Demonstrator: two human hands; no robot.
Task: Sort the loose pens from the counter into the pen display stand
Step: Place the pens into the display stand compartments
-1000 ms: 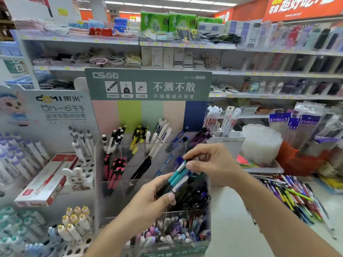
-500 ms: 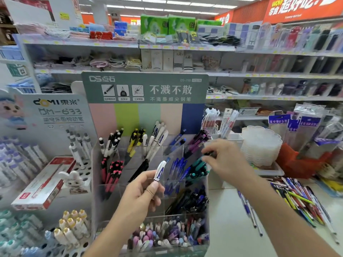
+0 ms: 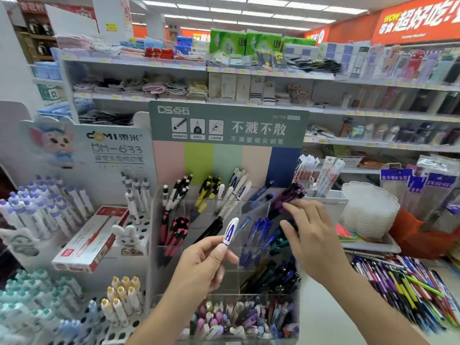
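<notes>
Both hands are held over the clear pen display stand (image 3: 224, 245): the left hand (image 3: 204, 267) pinches one white pen with blue lettering (image 3: 230, 231) between thumb and fingertips, its cap pointing up in front of the middle row, while the right hand (image 3: 313, 235) is spread with relaxed fingers at the stand's right-hand compartments, and no pen is seen in it. A second ago a small bundle of teal and white pens was shared between the two hands; half a second ago the teal ones were being placed at the right side by the right hand, and only the single white pen is now left in the left. One batch is therefore judged delivered, with the white pen next, probably for the upper-row compartment where matching white pens (image 3: 236, 190) stand. Counted: two hands, one held pen, one stand with three visible tiers. A large heap of loose pens (image 3: 403, 287), too many and too blurred to count, is spread on the worktop (image 3: 331, 317) to the right, so much sorting is judged to remain.
</notes>
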